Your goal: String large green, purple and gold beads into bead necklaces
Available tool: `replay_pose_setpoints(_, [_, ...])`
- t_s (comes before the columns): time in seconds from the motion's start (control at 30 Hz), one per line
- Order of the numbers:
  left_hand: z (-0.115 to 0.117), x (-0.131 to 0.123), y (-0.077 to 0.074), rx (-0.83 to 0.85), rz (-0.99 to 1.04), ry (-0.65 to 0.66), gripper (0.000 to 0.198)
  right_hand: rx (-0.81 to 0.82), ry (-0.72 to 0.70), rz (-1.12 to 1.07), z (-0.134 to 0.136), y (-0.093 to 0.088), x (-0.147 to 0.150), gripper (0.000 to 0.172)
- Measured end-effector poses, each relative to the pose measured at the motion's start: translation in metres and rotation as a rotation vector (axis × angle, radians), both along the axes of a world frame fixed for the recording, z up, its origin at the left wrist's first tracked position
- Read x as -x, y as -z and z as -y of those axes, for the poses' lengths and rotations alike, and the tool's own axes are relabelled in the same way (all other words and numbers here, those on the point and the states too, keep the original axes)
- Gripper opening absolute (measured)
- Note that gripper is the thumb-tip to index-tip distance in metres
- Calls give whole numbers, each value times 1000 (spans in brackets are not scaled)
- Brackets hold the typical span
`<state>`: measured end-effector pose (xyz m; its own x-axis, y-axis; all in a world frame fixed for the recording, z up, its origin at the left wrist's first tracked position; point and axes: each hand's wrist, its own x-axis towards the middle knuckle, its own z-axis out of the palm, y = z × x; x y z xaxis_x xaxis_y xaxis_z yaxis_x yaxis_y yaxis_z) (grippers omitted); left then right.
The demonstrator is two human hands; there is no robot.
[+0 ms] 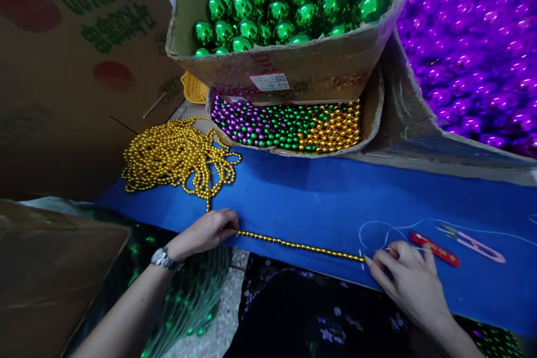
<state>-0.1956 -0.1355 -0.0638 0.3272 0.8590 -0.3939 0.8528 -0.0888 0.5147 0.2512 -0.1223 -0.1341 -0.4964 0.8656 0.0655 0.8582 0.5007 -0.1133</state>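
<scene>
A gold bead string (300,245) runs taut along the front of the blue table between my two hands. My left hand (212,229), with a watch at the wrist, is closed around it, and its far end leads up to a heap of gold bead strands (168,156). The thumb and fingertips of my right hand (403,271) pinch the string's right end, beside a short white mark (361,260) on the table. A white thread (380,222) loops just above my right hand. A red tool (436,249) lies partly behind its fingers.
Pink thread snips (474,241) lie right of my right hand. At the back, a cardboard box of green balls (272,70) sits over a box of purple, green and gold beads (289,126). Purple balls (482,45) fill a box at right. A yellow basket (193,88) stands behind.
</scene>
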Motion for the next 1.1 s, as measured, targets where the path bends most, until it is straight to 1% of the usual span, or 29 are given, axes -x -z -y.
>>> replay_pose_setpoints(0.37, [-1,-1,-2,14,-4,-17,15,-19,-13,-10,-1,-1,1,30])
replay_pose_setpoints(0.53, [-2,0,2,9,-9,-11,15,-22,3,-11,-2,0,3,29])
replay_pose_setpoints(0.63, [-2,3,5,14,-16,-7,13,-10,23,-12,-1,-4,7,27])
replay_pose_setpoints(0.77, [-9,1,5,14,-77,24,12,6,62,-22,-4,-15,12,26])
replay_pose_setpoints(0.87, [-21,-4,0,-22,-142,69,17,-53,107,-18,-18,-26,11,26])
replay_pose_setpoints(0.97, [-42,-12,-9,-114,-217,83,23,-105,172,36,-43,-34,9,29])
replay_pose_setpoints(1.03, [-57,-20,-14,-188,-248,45,20,-121,218,67,-64,-34,7,31])
replay_pose_setpoints(1.1, [-73,-28,-15,-237,-244,-10,16,-133,260,80,-85,-33,4,31])
